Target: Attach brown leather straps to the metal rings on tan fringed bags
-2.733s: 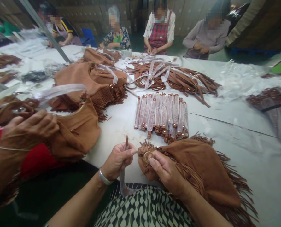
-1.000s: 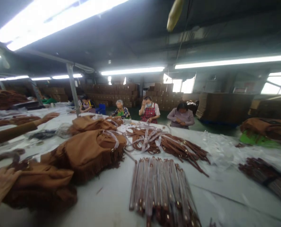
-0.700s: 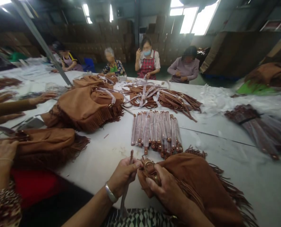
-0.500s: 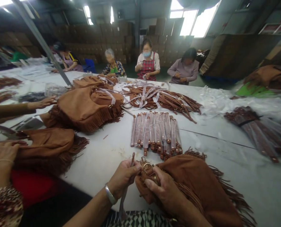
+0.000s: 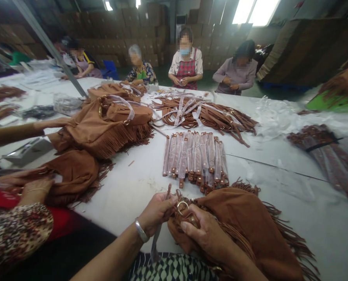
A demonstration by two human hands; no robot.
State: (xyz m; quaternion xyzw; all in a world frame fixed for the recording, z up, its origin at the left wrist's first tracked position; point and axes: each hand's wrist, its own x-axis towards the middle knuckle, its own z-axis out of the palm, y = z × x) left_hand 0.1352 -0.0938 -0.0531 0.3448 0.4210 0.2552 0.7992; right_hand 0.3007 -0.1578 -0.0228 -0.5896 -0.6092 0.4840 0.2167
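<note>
A brown fringed handbag point(image 5: 250, 218) lies on the white table in front of me, its fringe spread to the right. My right hand point(image 5: 206, 230) is closed on the bag's gathered end, thumb and fingers beside a gold metal ring point(image 5: 179, 205). Pinched in my left hand point(image 5: 157, 212), which wears a silver bangle, is a strap point(image 5: 155, 244). Its brown tip sticks up above the fingers and its wrapped length hangs below. The left fingertips are close to the ring; whether they touch it I cannot tell.
Wrapped short straps point(image 5: 195, 156) lie in a row just beyond the bag, with long brown straps point(image 5: 206, 113) behind. A bundle of straps point(image 5: 323, 160) lies right. At left, a co-worker's hand point(image 5: 39, 187) works on another fringed bag point(image 5: 80, 171); several people sit across the table.
The view has tilted down slightly. My hands keep nearly the same hold on strap and bag. The co-worker's hand at left has moved onto the middle of their bag, whose shape has shifted.
</note>
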